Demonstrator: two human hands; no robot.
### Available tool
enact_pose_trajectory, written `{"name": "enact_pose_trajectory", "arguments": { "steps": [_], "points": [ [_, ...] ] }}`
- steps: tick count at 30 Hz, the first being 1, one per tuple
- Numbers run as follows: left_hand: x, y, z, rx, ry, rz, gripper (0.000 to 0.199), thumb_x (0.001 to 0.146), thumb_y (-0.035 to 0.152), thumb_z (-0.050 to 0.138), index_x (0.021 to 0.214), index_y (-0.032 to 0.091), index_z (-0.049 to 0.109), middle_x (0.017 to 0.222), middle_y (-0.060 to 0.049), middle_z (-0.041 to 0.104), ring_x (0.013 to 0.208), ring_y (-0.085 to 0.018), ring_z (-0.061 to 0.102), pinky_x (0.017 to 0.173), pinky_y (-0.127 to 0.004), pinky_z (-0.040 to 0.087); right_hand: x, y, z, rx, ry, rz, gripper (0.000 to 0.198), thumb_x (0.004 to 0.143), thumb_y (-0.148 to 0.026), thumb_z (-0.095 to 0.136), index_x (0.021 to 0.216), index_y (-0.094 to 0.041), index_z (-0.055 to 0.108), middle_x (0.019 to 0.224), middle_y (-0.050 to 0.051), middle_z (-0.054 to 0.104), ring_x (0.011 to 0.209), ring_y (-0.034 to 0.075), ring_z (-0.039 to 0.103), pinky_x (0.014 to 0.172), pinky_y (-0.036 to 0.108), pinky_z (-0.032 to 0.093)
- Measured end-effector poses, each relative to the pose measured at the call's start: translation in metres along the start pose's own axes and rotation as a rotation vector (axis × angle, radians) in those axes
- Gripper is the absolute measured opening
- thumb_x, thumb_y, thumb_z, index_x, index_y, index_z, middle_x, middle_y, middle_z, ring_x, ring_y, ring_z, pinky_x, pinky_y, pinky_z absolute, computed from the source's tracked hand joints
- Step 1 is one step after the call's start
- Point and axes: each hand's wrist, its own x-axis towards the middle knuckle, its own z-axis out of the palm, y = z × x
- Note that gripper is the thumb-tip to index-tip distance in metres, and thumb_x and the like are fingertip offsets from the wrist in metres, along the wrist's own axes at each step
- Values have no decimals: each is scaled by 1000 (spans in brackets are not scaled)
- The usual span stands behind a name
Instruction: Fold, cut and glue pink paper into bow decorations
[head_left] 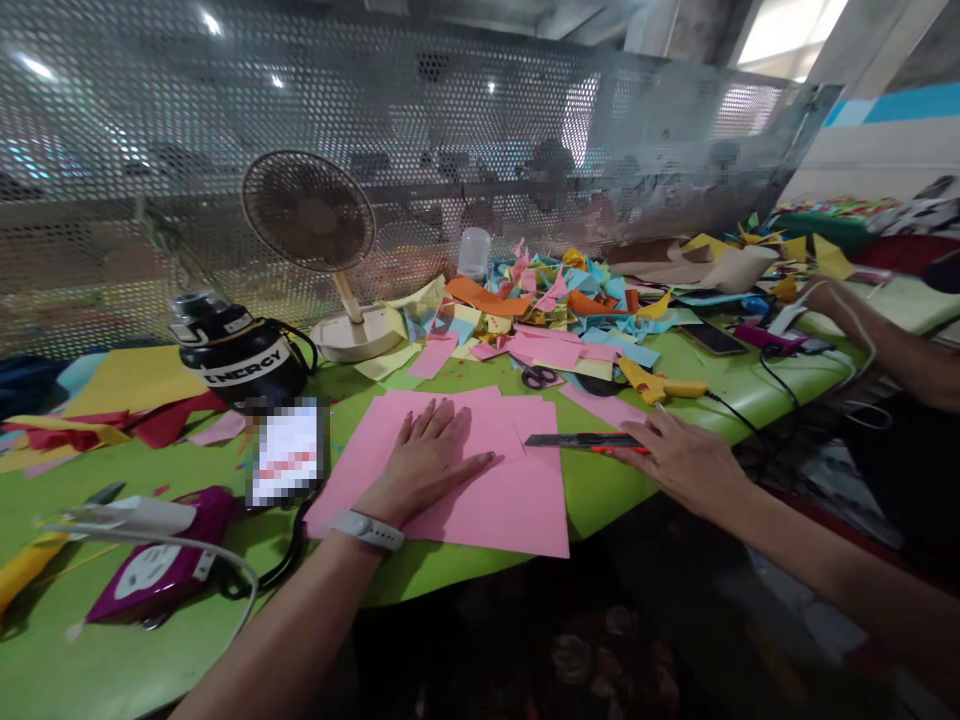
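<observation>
Several pink paper sheets lie overlapping at the front edge of the green table. My left hand rests flat on them, fingers spread, with a pale band on its wrist. To the right, my right hand is closed around a utility knife with a red and black handle. Its blade points left, and the tip is over the right part of the pink paper; whether it touches, I cannot tell. Just beyond the knife lie a yellow glue gun and black-handled scissors.
Coloured paper scraps are heaped at the back. A small fan, a black bottle and a lit phone stand or lie to the left, near a purple power strip. Another person's arm reaches in at right.
</observation>
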Motion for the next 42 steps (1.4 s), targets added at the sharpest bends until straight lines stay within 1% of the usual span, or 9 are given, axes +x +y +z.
{"name": "enact_pose_trajectory", "arguments": {
  "steps": [5, 9, 15, 19, 26, 29, 34, 37, 42],
  "points": [
    [0, 2, 1, 15, -16, -13, 88, 84, 76, 29, 149, 16, 31, 158, -15, 23, 146, -34, 14, 115, -54, 11, -1, -1, 2, -2, -49, -8, 61, 97, -57, 22, 105, -18, 68, 94, 13, 65, 75, 22, 60, 63, 31, 40],
    [2, 1, 3, 19, -26, -28, 88, 85, 75, 28, 149, 16, 30, 158, -16, 22, 146, -34, 14, 115, -53, 11, -1, -3, 1, 9, -38, -13, 59, 97, -57, 25, 105, -18, 68, 90, 11, 65, 73, 21, 60, 63, 30, 40],
    [2, 0, 3, -11, -57, -39, 90, 84, 76, 27, 151, 16, 27, 159, -17, 16, 147, -32, 10, 116, -52, 11, 4, -7, 1, 50, 4, -39, 53, 98, -53, 30, 102, -17, 69, 87, 10, 63, 75, 21, 59, 65, 31, 41],
    [1, 1, 1, -4, -57, -41, 90, 85, 76, 27, 151, 16, 26, 159, -17, 17, 146, -33, 11, 116, -52, 12, 10, -12, 2, 43, 50, -63, 55, 98, -54, 29, 99, -16, 70, 86, 10, 62, 76, 20, 59, 65, 30, 41],
    [1, 3, 1, 23, -67, -48, 88, 86, 74, 29, 151, 15, 27, 158, -18, 18, 146, -33, 13, 115, -52, 13, 16, -16, 1, 83, 141, -159, 53, 98, -51, 32, 94, -14, 69, 81, 9, 61, 71, 18, 57, 67, 30, 42],
    [1, 3, 1, 14, -54, -38, 89, 85, 76, 29, 151, 15, 27, 158, -18, 19, 146, -33, 14, 115, -53, 14, 11, -10, 4, 62, 149, -142, 53, 98, -51, 31, 96, -14, 69, 82, 9, 63, 71, 19, 59, 65, 30, 42],
    [1, 4, -2, -2, -61, -29, 90, 84, 77, 28, 150, 15, 29, 158, -18, 21, 146, -34, 15, 115, -54, 15, -1, 2, 9, 48, 144, -51, 56, 97, -54, 29, 99, -14, 68, 88, 11, 66, 71, 21, 61, 64, 32, 45],
    [2, 3, -2, -1, -71, -35, 91, 85, 76, 28, 150, 14, 28, 158, -19, 21, 146, -34, 14, 115, -54, 14, -2, 1, 9, 61, 142, -61, 58, 97, -54, 27, 100, -14, 68, 89, 12, 66, 75, 21, 63, 66, 32, 46],
    [2, 1, 3, 17, -25, -18, 88, 85, 75, 30, 149, 16, 31, 157, -18, 24, 145, -36, 18, 114, -55, 16, 0, -5, 8, 56, 151, -76, 57, 98, -53, 26, 99, -14, 68, 86, 10, 66, 73, 20, 63, 66, 32, 47]
  ]
}}
